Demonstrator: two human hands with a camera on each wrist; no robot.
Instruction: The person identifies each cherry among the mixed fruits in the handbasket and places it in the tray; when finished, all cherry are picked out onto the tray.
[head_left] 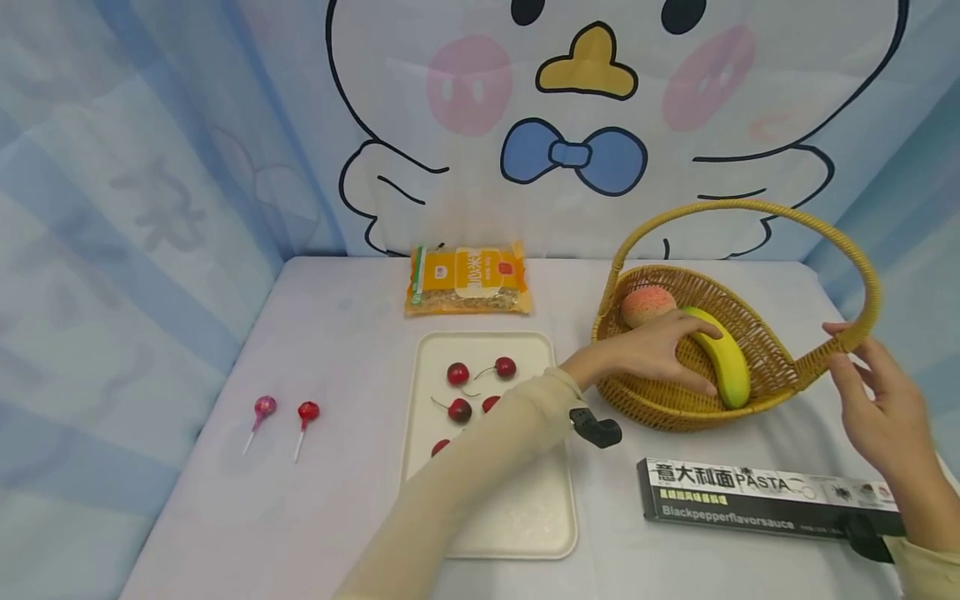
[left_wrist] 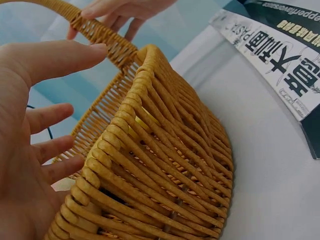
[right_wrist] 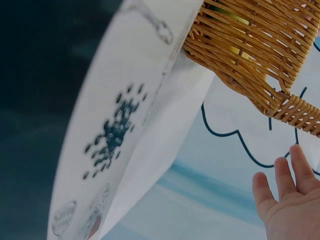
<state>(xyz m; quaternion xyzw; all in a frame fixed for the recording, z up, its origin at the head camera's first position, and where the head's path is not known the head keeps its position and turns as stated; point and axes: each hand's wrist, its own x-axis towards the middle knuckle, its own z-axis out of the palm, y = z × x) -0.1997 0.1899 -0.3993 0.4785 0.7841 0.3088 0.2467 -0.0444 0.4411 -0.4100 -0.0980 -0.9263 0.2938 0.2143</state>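
At the right of the head view stands a wicker basket (head_left: 678, 417) with a tall arched handle (head_left: 750, 204). A banana (head_left: 731, 367) and a round pinkish-orange fruit (head_left: 647, 305) lie inside it. My left hand (head_left: 656, 354) reaches over the near rim, fingers spread and thumb apart, its fingertips right at the banana. The left wrist view shows that hand (left_wrist: 25, 135) beside the woven wall with nothing gripped. My right hand (head_left: 885, 400) pinches the right base of the handle between thumb and finger. In the right wrist view its other fingers (right_wrist: 285, 182) extend loosely below the wicker.
A black and white pasta box (head_left: 772, 500) lies in front of the basket. Left of it is a cream tray (head_left: 517, 533) with several cherries (head_left: 459, 410), partly covered by my left sleeve. An orange grain packet (head_left: 468, 281) lies behind; two lollipops (head_left: 308, 412) lie far left.
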